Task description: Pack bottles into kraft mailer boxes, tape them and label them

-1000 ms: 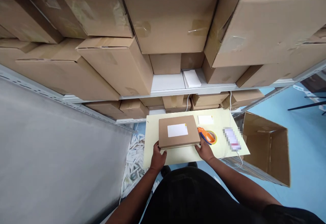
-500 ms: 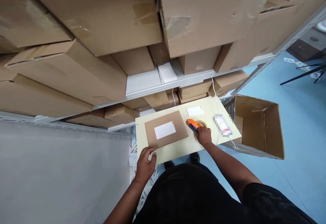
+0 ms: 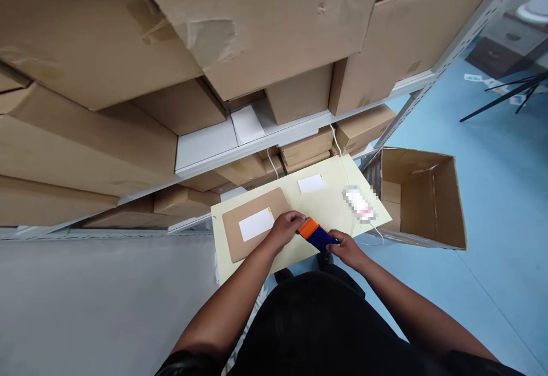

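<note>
An orange and dark blue tape dispenser [image 3: 317, 235] is between my hands, over the front edge of a pale yellow tabletop [image 3: 329, 205]. My right hand [image 3: 347, 249] grips its blue end. My left hand [image 3: 287, 229] is closed, with its fingertips pinched at the orange end; whether they hold a strip of tape is too small to see. Beneath my left forearm lies a flat brown cardboard box [image 3: 238, 222] with a white label [image 3: 257, 225] on top. A second white label [image 3: 311, 184] rests farther back on the tabletop.
A pixelated phone-like object [image 3: 359, 203] with a white cable lies at the right. An open cardboard carton [image 3: 432, 202] stands on the blue floor beyond it. Shelves [image 3: 252, 139] stacked with large cardboard boxes [image 3: 282, 28] rise just behind the tabletop.
My right hand has lifted the tape dispenser off the tabletop and brought it toward me. My left hand has moved from the cardboard box to the dispenser's orange end. The view has shifted right.
</note>
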Demonstrator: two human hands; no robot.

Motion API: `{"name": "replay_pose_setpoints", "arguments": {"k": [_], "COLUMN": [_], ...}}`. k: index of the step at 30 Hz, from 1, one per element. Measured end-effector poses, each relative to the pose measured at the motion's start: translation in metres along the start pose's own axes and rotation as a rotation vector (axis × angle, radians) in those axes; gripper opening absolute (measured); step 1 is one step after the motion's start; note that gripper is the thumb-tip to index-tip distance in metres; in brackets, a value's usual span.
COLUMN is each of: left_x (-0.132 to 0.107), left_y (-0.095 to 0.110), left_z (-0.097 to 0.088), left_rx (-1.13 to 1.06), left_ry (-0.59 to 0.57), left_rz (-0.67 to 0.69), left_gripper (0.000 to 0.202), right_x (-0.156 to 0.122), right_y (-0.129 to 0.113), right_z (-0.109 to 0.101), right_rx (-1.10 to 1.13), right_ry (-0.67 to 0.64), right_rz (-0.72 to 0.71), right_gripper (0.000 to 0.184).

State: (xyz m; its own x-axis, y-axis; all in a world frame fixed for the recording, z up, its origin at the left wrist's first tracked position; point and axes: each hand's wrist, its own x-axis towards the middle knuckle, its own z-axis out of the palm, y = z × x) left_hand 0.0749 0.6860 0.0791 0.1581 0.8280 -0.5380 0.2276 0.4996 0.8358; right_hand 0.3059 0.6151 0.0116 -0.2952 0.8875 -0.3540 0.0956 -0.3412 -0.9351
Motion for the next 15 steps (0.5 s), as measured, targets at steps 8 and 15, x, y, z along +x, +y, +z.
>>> {"name": "replay_pose_setpoints", "arguments": {"k": [8, 15], "left_x": [0.000, 0.060], "left_y": [0.005, 0.043], "left_z": [0.016, 0.003], "left_rx": [0.248, 0.966], "left_ry": [0.086, 0.126], "left_rz": [0.019, 0.176], "left_gripper": [0.033, 0.030], "right_x": [0.022, 0.020], "right_y": [0.003, 0.033], "right_z": [0.006, -0.007], "right_rx": [-0.152, -0.141], "right_ry": [0.089, 0.184], "right_rz": [0.044, 0.231], "right_gripper": [0.051, 0.062]}}
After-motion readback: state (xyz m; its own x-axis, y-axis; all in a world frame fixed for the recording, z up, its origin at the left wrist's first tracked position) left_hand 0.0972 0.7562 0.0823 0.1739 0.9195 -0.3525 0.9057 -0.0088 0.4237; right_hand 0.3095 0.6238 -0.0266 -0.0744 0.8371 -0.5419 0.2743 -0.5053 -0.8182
